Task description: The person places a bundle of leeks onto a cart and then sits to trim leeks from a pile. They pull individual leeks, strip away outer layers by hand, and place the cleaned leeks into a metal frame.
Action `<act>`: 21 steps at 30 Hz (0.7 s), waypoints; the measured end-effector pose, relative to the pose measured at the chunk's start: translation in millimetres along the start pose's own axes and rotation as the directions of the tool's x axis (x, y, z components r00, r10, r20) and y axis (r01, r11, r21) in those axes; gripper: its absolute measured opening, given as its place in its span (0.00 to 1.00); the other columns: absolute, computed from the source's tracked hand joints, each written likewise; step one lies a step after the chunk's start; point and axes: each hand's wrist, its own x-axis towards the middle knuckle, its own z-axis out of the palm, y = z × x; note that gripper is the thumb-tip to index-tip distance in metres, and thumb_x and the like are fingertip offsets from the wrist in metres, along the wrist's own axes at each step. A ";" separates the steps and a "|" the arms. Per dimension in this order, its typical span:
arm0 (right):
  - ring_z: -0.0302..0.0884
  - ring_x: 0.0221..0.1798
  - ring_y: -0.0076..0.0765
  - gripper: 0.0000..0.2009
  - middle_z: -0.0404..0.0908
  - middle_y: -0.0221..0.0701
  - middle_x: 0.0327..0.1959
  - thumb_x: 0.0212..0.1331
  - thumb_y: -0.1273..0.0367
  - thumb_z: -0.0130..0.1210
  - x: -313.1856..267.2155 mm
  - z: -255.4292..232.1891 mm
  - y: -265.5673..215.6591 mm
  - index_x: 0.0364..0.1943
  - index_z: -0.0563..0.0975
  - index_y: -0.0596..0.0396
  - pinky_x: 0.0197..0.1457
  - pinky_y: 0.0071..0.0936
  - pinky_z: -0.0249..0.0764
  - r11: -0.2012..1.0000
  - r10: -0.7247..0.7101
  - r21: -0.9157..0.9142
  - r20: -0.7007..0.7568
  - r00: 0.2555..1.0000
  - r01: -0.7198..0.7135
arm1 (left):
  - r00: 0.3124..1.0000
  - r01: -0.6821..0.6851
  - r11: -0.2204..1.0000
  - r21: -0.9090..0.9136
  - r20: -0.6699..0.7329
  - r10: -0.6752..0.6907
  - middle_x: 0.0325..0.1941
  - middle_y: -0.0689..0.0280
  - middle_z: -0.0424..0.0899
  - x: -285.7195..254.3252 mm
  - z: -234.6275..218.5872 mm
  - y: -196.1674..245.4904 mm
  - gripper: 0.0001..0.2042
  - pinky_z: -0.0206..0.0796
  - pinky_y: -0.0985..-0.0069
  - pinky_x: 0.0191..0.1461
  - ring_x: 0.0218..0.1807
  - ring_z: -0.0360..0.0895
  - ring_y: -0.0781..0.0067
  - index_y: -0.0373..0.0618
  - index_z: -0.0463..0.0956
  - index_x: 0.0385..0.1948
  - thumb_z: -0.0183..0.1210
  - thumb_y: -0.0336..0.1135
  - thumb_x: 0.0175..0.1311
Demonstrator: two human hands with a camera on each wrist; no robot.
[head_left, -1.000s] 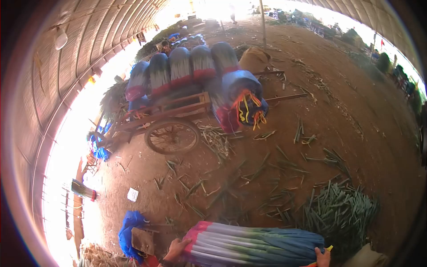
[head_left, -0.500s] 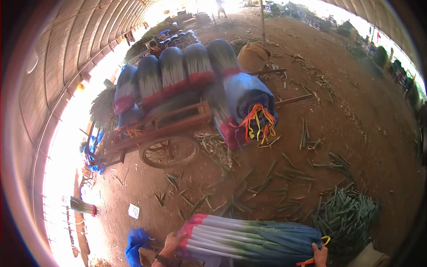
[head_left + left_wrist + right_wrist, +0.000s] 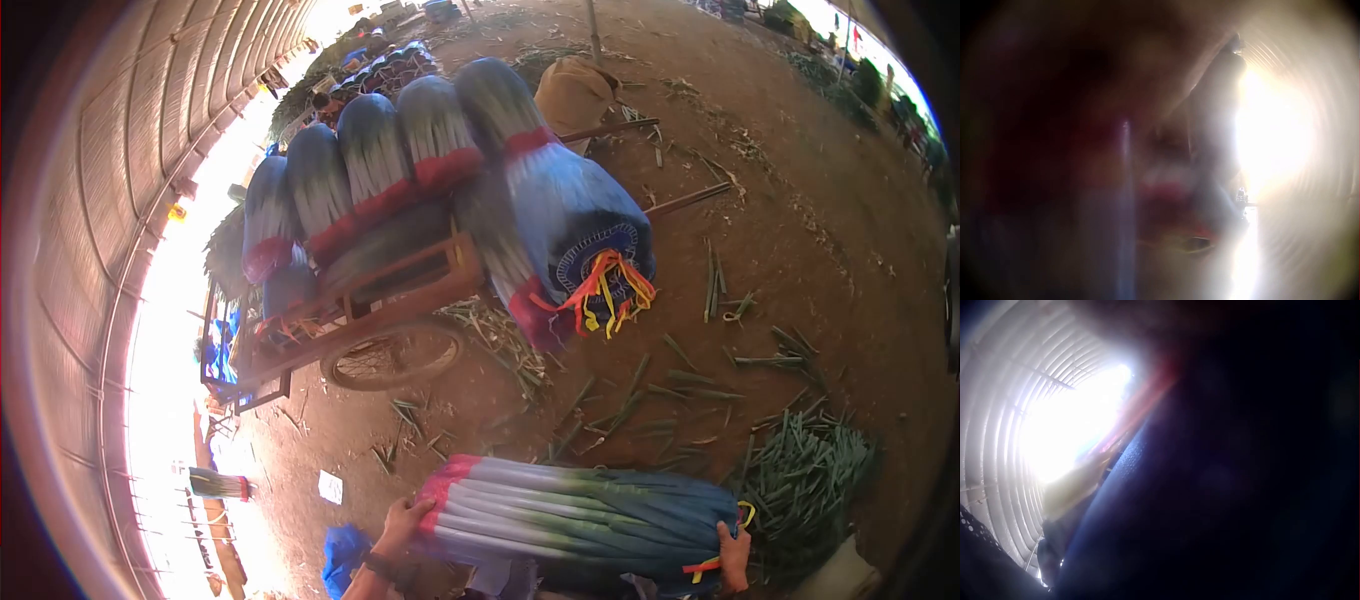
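A long bagged bundle of green onions (image 3: 580,520) lies sideways across the bottom of the head view, white stalks and red netting at its left end, dark green leaves at its right. My left hand (image 3: 403,527) grips the red end. At the leafy end my right hand (image 3: 734,558) holds on, thumb on top, beside yellow and orange ties (image 3: 703,567). Fingers beneath the bundle are hidden. Both wrist views are mostly dark and blurred; the right one shows the blue edge of the bag (image 3: 1129,462) close up.
Ahead stands a wooden cart (image 3: 370,325) with a spoked wheel, loaded with several upright bundles (image 3: 375,150) and a blue one (image 3: 585,195) lying at its right end. Cut leaves (image 3: 810,465) are heaped at right. A blue cloth (image 3: 343,553) and white paper (image 3: 330,487) lie at left.
The cart and its load look larger and closer. The bundle and both hands sit somewhat higher in the head view, with the same hold at each end.
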 end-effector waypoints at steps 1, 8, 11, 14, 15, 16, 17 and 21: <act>0.77 0.37 0.27 0.18 0.85 0.36 0.34 0.61 0.62 0.61 4.4 4.5 2.7 0.42 0.80 0.67 0.46 0.31 0.73 1.000 -0.004 0.000 0.011 1.000 0.004 | 1.000 -0.029 1.000 0.012 -0.001 0.029 0.35 0.53 0.84 10.1 -1.4 9.2 0.27 0.73 0.67 0.40 0.35 0.82 0.63 0.33 0.79 0.35 0.67 0.55 0.52; 0.74 0.33 0.26 0.16 0.82 0.33 0.29 0.61 0.63 0.60 -6.4 66.8 -25.1 0.39 0.80 0.68 0.43 0.32 0.72 0.980 0.166 0.137 -0.189 0.968 -0.141 | 0.968 -0.250 0.928 0.277 0.094 0.233 0.32 0.53 0.83 82.1 -18.8 139.4 0.28 0.71 0.65 0.39 0.35 0.80 0.64 0.32 0.78 0.35 0.67 0.55 0.52; 0.70 0.30 0.27 0.17 0.78 0.32 0.25 0.61 0.63 0.60 -30.2 100.2 -39.2 0.36 0.79 0.69 0.39 0.34 0.70 0.956 0.270 0.198 -0.304 0.913 -0.217 | 0.894 -0.447 0.835 0.320 0.176 0.412 0.32 0.54 0.83 117.8 -27.3 224.7 0.26 0.70 0.65 0.40 0.35 0.80 0.65 0.34 0.79 0.34 0.67 0.53 0.50; 0.67 0.27 0.31 0.19 0.75 0.33 0.23 0.60 0.62 0.60 -57.6 142.4 -45.0 0.33 0.78 0.71 0.37 0.37 0.67 0.977 0.193 0.019 -0.505 0.841 -0.213 | 0.808 -0.588 0.741 0.325 0.266 0.525 0.30 0.57 0.82 143.2 -50.0 336.1 0.21 0.69 0.67 0.40 0.34 0.78 0.67 0.36 0.79 0.32 0.67 0.48 0.49; 0.69 0.29 0.34 0.20 0.77 0.35 0.25 0.60 0.60 0.60 -66.0 157.7 -62.3 0.34 0.78 0.72 0.39 0.37 0.68 0.957 0.254 0.008 -0.513 0.820 -0.291 | 0.799 -0.598 0.740 0.310 0.303 0.519 0.30 0.57 0.82 155.1 -58.0 372.9 0.20 0.69 0.68 0.39 0.34 0.78 0.68 0.36 0.79 0.31 0.67 0.47 0.49; 0.71 0.30 0.36 0.21 0.79 0.38 0.27 0.60 0.59 0.60 -69.6 174.1 -80.3 0.35 0.79 0.72 0.41 0.37 0.69 0.933 0.309 0.005 -0.525 0.793 -0.361 | 0.779 -0.623 0.724 0.294 0.312 0.544 0.29 0.59 0.81 164.4 -65.2 409.8 0.19 0.69 0.69 0.38 0.33 0.77 0.69 0.37 0.79 0.30 0.67 0.46 0.48; 0.71 0.30 0.36 0.21 0.79 0.38 0.27 0.60 0.59 0.60 -70.6 194.0 -98.2 0.35 0.79 0.72 0.41 0.37 0.69 0.933 0.315 0.025 -0.545 0.777 -0.360 | 0.758 -0.649 0.710 0.274 0.319 0.569 0.28 0.60 0.81 171.7 -72.4 447.7 0.18 0.68 0.70 0.37 0.33 0.76 0.71 0.37 0.79 0.29 0.67 0.45 0.48; 0.79 0.43 0.42 0.26 0.84 0.46 0.40 0.61 0.54 0.59 -75.3 274.3 -195.0 0.46 0.79 0.70 0.53 0.38 0.71 0.921 0.387 0.230 -0.616 0.686 -0.313 | 0.564 -0.819 0.549 0.167 0.408 0.718 0.24 0.67 0.77 194.9 -114.7 589.0 0.15 0.65 0.73 0.31 0.29 0.71 0.78 0.37 0.78 0.25 0.67 0.42 0.49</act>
